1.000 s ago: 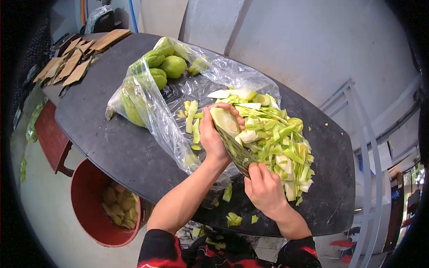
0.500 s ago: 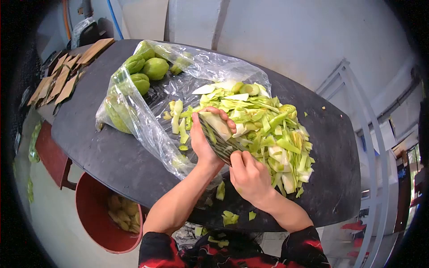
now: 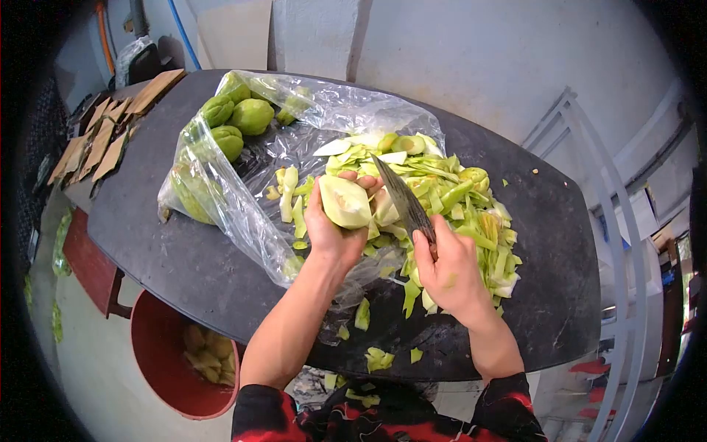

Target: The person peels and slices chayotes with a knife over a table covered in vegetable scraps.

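A peeled, pale green chayote (image 3: 345,202) rests in my left hand (image 3: 333,236), with the fingers curled round its far side. My right hand (image 3: 451,271) is closed on the handle of a knife (image 3: 403,197). Its dark, wet-looking blade points up and to the left, apart from the chayote. Behind and to the right of both hands lies a large heap of green and white peelings (image 3: 460,202). Several unpeeled green chayotes (image 3: 252,116) sit inside a clear plastic bag (image 3: 243,214) at the back left.
The black table (image 3: 549,295) carries a few loose scraps near its front edge. Below its left side stands a red bucket (image 3: 158,353) with pale pieces in it. Cardboard strips (image 3: 103,136) lie at the far left, and a grey metal railing (image 3: 604,191) rises at the right.
The knife has lifted off the chayote and swung upright to the right with my right hand. In my left hand, the chayote now shows its peeled face uncovered.
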A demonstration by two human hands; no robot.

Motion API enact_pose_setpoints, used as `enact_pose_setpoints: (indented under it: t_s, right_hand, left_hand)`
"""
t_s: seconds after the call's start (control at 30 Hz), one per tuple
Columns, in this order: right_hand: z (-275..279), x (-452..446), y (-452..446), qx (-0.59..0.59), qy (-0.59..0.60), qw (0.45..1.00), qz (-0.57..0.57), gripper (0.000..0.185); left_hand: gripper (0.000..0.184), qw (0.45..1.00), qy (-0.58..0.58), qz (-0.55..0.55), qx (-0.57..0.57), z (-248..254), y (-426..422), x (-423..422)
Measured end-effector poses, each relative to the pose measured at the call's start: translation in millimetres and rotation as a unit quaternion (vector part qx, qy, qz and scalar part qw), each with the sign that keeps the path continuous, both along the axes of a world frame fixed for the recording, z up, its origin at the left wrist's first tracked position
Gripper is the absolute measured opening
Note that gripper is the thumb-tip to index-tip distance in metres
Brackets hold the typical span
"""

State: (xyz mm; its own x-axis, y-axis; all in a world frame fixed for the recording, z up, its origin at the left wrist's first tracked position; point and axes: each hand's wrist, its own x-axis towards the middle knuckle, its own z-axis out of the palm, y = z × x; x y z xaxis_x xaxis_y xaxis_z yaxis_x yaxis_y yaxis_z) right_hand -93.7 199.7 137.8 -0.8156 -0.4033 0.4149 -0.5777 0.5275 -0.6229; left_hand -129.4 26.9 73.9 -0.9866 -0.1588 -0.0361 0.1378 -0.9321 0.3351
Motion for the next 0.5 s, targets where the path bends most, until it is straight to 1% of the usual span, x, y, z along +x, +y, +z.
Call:
enact_pose_setpoints:
  t_s: [0.03, 0.07, 0.1, 0.13, 0.2, 0.23, 0.27, 0.3, 0.37, 0.5]
  right_hand:
    - [-2.1, 0.7, -0.1, -0.002, 0.0, 1.0, 0.0, 0.01]
    - [-5.2, 3.4, -0.7, 0.028, 0.04, 0.999, 0.018, 0.01]
    - [-8.3, 6.7, -1.7, 0.059, 0.079, 0.994, 0.036, 0.01]
    - [-10.6, 11.1, -3.6, 0.057, 0.077, 0.995, 0.036, 0.01]
    - [-15.1, 21.6, -8.8, 0.155, 0.129, 0.977, 0.067, 0.01]
    - [-21.9, 23.8, -10.5, 0.174, 0.169, 0.967, 0.081, 0.013]
    - [-22.8, 26.6, -11.7, 0.172, 0.167, 0.968, 0.079, 0.013]
    - [-22.1, 29.0, -12.6, 0.182, 0.179, 0.962, 0.092, 0.015]
    - [-23.1, 30.3, -13.3, 0.197, 0.205, 0.953, 0.109, 0.02]
    - [-24.9, 30.1, -14.7, 0.189, 0.204, 0.955, 0.106, 0.018]
  left_hand:
    - [0.049, 1.0, 0.011, 0.01, 0.02, -2.8, -0.3, -2.6]
    - [0.05, 0.999, 0.021, 0.021, 0.04, -4.2, -0.7, -3.8]
    - [0.05, 0.999, 0.019, 0.021, 0.038, -4.6, -0.8, -3.5]
    - [0.049, 0.998, 0.036, 0.033, 0.026, -5.3, -0.5, -2.5]
    - [0.049, 0.998, 0.051, 0.044, 0.012, -7.4, -1.3, -0.5]
    - [0.049, 0.995, 0.083, 0.048, 0.01, -8.7, -3.3, 0.7]
    - [0.048, 0.992, 0.115, 0.051, 0.008, -10.0, -5.1, 1.3]
    - [0.048, 0.988, 0.141, 0.043, 0.036, -13.4, -6.5, -0.6]
    - [0.048, 0.987, 0.151, 0.045, 0.04, -14.5, -8.1, -1.9]
    - [0.046, 0.984, 0.163, 0.069, 0.033, -11.1, -6.6, -0.3]
